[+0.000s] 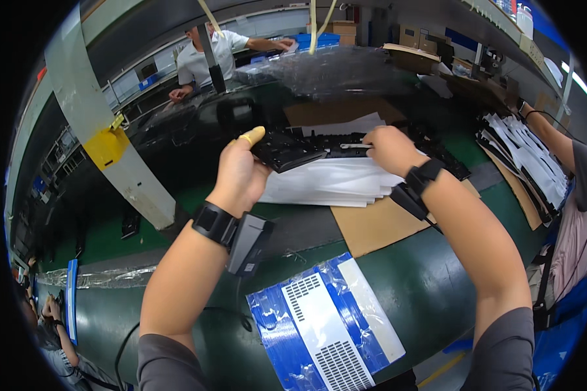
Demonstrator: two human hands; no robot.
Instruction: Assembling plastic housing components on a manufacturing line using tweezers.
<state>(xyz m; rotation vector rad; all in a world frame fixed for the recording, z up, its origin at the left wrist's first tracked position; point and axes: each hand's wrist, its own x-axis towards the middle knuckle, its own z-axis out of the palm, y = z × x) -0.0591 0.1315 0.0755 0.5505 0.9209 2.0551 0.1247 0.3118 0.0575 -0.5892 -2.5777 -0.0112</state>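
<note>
black part in the left hand, right hand at a thin pale piece

the left hand (238, 171) holds a black part (288, 151) at its left end, the thumb, in a yellow finger cover (253, 135), laid along the top edge; the part is over the far left edge of a fanned stack of white sheets (326, 186); the right hand (394, 150) is near the stack's far right side, its fingers drawn in narrow beside a thin pale piece (355, 146); whether they grip it i cannot tell; a long black piece (336, 139) runs between the hands, and its join with the held part, if any, is unclear; a cardboard sheet (365, 228) lies partly under the white stack on the dark green bench (430, 283); nearer the person is a blue and white panel (326, 326) with two printed grids; black bands circle both wrists, the left with a grey box (249, 241) beside it; at left a pale post (78, 85) carries a yellow holder (105, 146); across the bench is a person in a light shirt (205, 65); at right, another fanned stack (525, 150) lies near a co-worker's arm (551, 137).
</note>
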